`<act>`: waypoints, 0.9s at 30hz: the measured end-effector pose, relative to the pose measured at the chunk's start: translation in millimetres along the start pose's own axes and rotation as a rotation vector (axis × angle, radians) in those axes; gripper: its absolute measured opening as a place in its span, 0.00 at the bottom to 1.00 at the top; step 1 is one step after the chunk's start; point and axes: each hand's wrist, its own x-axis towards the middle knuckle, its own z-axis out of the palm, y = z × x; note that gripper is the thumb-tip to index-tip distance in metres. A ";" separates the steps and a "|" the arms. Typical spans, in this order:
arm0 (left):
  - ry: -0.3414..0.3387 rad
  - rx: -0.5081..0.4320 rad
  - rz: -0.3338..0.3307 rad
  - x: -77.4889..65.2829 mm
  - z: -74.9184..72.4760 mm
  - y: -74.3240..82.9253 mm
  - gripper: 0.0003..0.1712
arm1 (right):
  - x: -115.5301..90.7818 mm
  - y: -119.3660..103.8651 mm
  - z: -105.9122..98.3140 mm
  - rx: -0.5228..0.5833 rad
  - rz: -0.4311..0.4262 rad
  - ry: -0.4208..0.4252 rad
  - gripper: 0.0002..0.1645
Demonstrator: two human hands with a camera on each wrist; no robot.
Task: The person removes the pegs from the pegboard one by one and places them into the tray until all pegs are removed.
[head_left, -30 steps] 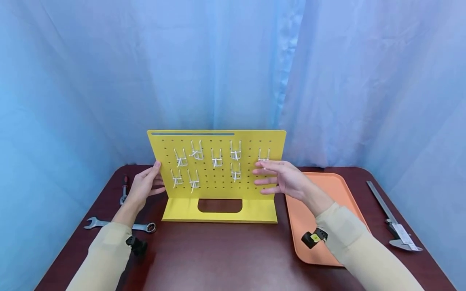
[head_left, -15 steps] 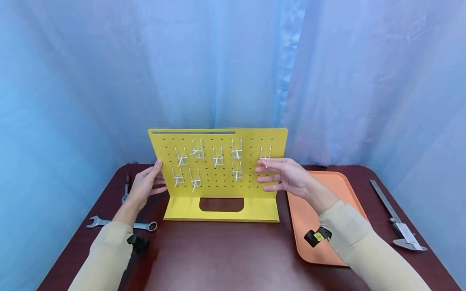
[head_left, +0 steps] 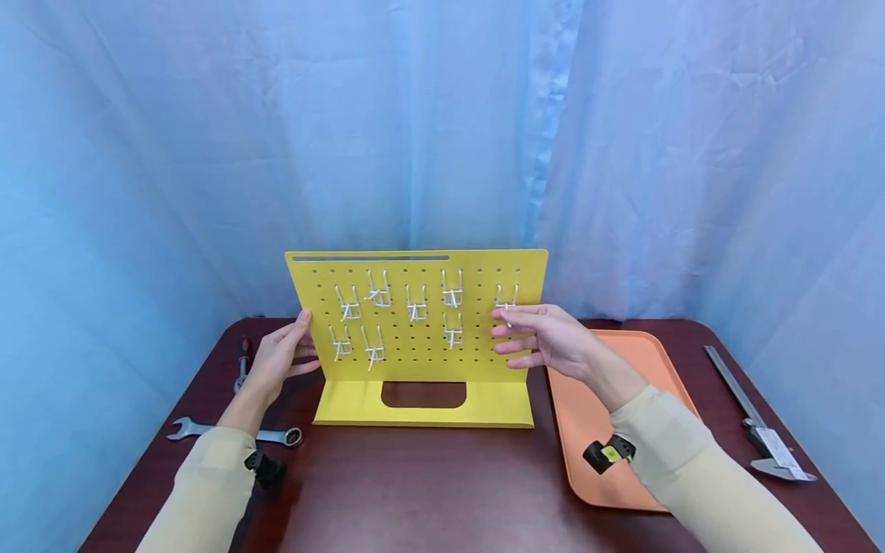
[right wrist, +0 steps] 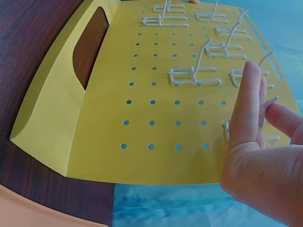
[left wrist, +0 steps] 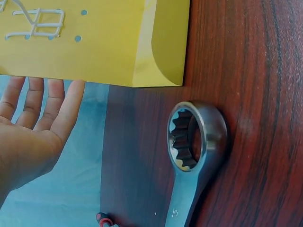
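Note:
A yellow pegboard [head_left: 484,357] stands upright on its base at mid-table, with several white wire hooks on its front. My left hand [head_left: 276,357] holds its left edge, thumb at the front and the other fingers reaching behind. In the left wrist view the fingertips of that hand [left wrist: 33,137] disappear behind the edge. Near the board's right side, my right hand [head_left: 563,342] pinches the prong of the rightmost hook [head_left: 506,306] between thumb and forefinger. Its other fingers are spread and fairly straight. The right wrist view shows the prong tip [right wrist: 273,100] between thumb and finger.
A combination wrench [head_left: 276,436] lies left of the board, under the left forearm in the head view. Behind it is a ratchet with a red and black handle [head_left: 243,353]. An orange tray [head_left: 588,480] lies under the right forearm; a caliper [head_left: 736,392] is at far right.
The head view has shifted slightly. Both hands keep their places on the board and the hook.

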 end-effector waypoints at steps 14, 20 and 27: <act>-0.009 0.036 -0.002 0.2 -0.1 0.7 0.48 | -13.0 -3.8 -0.2 -0.026 -0.016 -0.007 0.32; -0.020 0.021 0.000 1.0 2.6 -0.3 0.48 | -31.6 2.2 -15.8 -0.079 -0.098 0.065 0.35; -0.004 0.024 0.010 0.5 2.9 -1.0 0.48 | -37.7 26.1 -36.6 -0.097 -0.183 0.151 0.29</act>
